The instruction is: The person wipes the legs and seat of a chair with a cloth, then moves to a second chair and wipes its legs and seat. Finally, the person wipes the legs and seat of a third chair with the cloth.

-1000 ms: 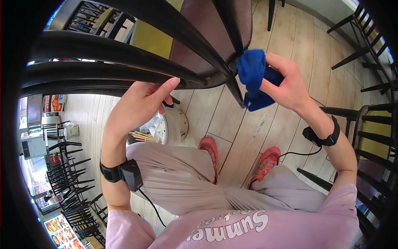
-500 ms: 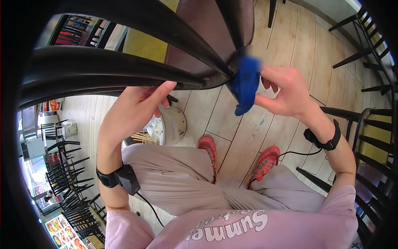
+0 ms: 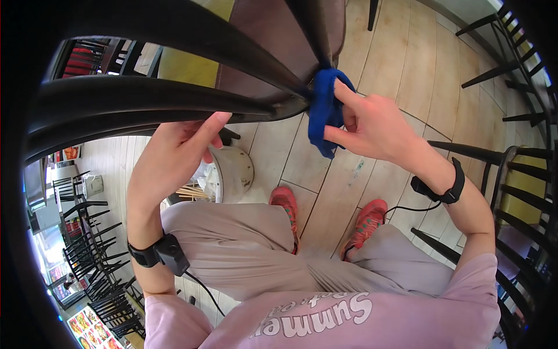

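A black wooden chair (image 3: 244, 55) with a brown padded seat (image 3: 256, 29) is tilted close in front of me, its slats running toward the upper left. My left hand (image 3: 171, 154) grips the chair's lower rail, thumb on the near side and the other fingertips below it. A blue cloth (image 3: 322, 116) is bunched around the seat's corner, where a slat meets the frame. My right hand (image 3: 372, 125) pinches this cloth and presses it on the wood; some fingers are curled out of sight.
Below the chair stands a white bin (image 3: 235, 171) with a liner, wooden sticks and crumpled waste. Another black chair (image 3: 517, 180) is close on my right, and one more (image 3: 511, 75) stands farther off by the wall. Several chairs line the left side.
The right hand and blue cloth have shifted slightly left, and the cloth now wraps the corner more. In view, chair and left hand sit a little farther left; the left grip is unchanged.
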Action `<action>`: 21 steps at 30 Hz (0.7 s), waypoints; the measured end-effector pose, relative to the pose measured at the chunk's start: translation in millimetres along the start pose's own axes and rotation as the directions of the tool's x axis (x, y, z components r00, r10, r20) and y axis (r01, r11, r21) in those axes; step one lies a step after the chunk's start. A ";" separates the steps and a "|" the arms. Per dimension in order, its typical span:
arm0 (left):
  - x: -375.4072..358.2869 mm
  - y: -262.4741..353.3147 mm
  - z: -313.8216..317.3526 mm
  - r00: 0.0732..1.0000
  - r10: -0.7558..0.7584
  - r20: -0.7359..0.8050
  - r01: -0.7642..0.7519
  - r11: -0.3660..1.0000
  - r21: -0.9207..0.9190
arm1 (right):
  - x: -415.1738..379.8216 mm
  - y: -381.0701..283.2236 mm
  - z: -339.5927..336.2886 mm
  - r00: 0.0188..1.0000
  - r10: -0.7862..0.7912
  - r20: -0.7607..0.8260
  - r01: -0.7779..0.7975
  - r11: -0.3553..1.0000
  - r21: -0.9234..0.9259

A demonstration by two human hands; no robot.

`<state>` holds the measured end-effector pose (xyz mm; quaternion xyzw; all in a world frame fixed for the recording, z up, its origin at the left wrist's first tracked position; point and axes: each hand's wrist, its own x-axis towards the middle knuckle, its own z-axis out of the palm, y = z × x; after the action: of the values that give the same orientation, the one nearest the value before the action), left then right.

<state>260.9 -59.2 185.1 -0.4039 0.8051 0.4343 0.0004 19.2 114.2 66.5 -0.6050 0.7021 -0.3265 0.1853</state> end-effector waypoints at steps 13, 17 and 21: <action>0.0 6.2 1.0 0.998 -0.054 -0.039 0.057 0.996 0.069 | 1.2 3.8 -2.1 0.981 -0.018 0.195 -0.099 0.814 0.572; -0.4 8.4 0.8 0.996 -0.087 -0.030 0.088 0.994 0.070 | 9.4 16.3 -12.9 0.903 0.005 0.431 -0.365 0.541 0.758; 0.7 5.8 1.1 0.998 -0.059 -0.018 0.060 0.996 0.063 | 12.7 38.7 -0.3 0.841 -0.162 0.516 -0.460 0.287 0.840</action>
<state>256.3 -57.1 188.2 -0.4310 0.8061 0.4051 0.0193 -11.7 104.0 42.1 -0.3663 0.3500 -0.4826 0.7144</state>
